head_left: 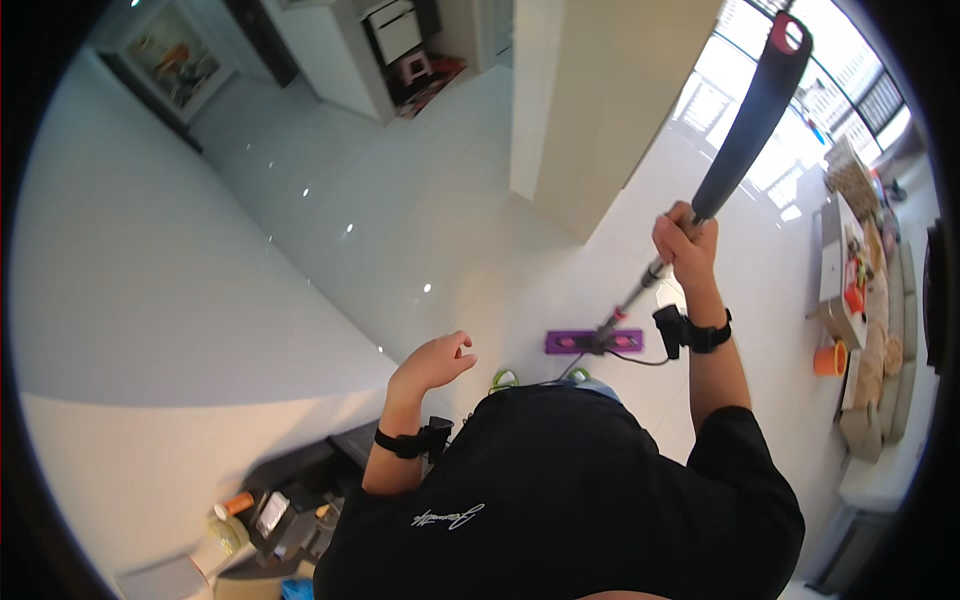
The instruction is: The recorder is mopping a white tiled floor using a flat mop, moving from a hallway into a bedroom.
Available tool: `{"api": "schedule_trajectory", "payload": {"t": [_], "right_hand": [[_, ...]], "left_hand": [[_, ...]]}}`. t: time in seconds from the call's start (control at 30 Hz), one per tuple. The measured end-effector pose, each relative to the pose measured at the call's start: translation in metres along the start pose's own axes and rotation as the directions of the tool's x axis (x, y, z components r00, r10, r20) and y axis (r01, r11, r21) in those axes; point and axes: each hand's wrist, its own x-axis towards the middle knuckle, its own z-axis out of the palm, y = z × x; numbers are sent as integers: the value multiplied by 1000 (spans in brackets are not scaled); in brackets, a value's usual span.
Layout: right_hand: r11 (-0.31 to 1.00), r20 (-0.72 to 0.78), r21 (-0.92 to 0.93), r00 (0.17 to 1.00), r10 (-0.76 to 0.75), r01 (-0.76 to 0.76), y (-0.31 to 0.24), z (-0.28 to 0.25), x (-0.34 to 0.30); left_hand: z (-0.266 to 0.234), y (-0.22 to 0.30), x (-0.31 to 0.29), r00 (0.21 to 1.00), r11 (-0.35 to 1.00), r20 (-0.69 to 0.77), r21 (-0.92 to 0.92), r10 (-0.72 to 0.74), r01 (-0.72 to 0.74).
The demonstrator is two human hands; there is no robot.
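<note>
My right hand [686,245] is wrapped round the pole of a flat mop [634,298], just below its long black handle grip [755,118]. The pole leans, its top end up at the right. Down on the pale floor, the mop's purple head [565,342] lies flat in front of my feet. My left hand [433,362] is held out at the left with its fingers loosely curled and apart, and nothing is in it. Each wrist wears a black strap with a small device.
A pillar [590,110] stands ahead, and a white wall [150,290] runs along the left. At right are a white low table [838,270], an orange bin [829,359] and a beige sofa [900,340]. A cluttered dark surface [300,525] is at lower left. Large windows are far right.
</note>
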Motion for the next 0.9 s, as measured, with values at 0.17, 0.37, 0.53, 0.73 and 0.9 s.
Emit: {"api": "schedule_trajectory", "payload": {"t": [0.17, 0.37, 0.53, 0.73, 0.9], "right_hand": [[972, 195, 236, 980, -27, -20, 41, 93, 26], [983, 514, 178, 847, -137, 51, 104, 151, 52], [966, 594, 249, 778, -205, 65, 147, 180, 91], [904, 574, 404, 730, -371, 142, 168, 159, 179], [843, 579, 497, 646, -498, 205, 172, 169, 271]], "left_hand": [[-3, -49, -49, 989, 989, -108, -118, -97, 84], [-25, -63, -60, 950, 953, -172, -204, -261, 225], [-75, -50, -11, 939, 952, -244, -248, -242, 181], [-153, -32, 112, 931, 958, -243, -159, -272, 239], [-230, 21, 227, 828, 989, -543, 30, 139, -147]]}}
